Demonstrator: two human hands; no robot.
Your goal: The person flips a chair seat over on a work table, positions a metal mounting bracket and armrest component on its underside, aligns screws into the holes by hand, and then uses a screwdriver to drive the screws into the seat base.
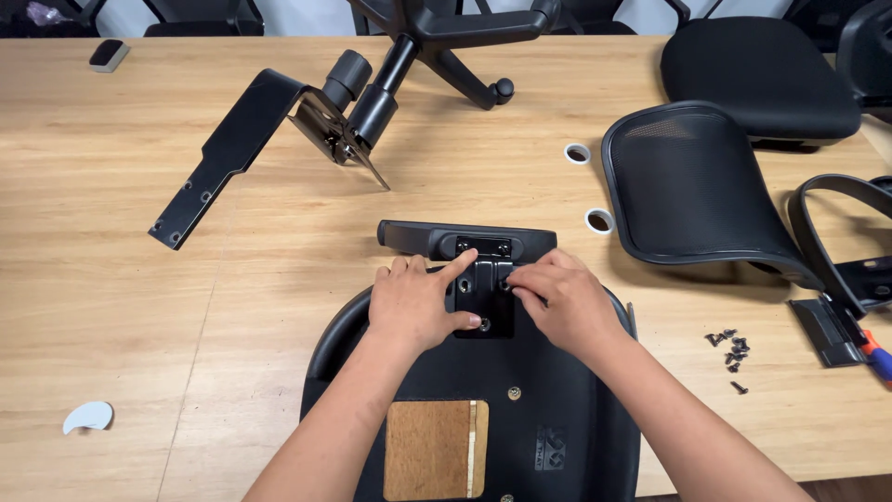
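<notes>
Head view: right hand hides its fingertips against the armrest bracket

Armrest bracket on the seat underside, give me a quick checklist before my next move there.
1. Armrest bracket flat on seat underside: ok.
2. Left hand steadying bracket: ok.
3. Right hand fingers at a bracket hole: ok; screw in them: cannot tell.
4. Lower bracket hole filled: cannot tell.
5. Spare screws on the table within reach: ok.
6. Screwdriver at the table's right edge, not in hand: not ok.
</notes>
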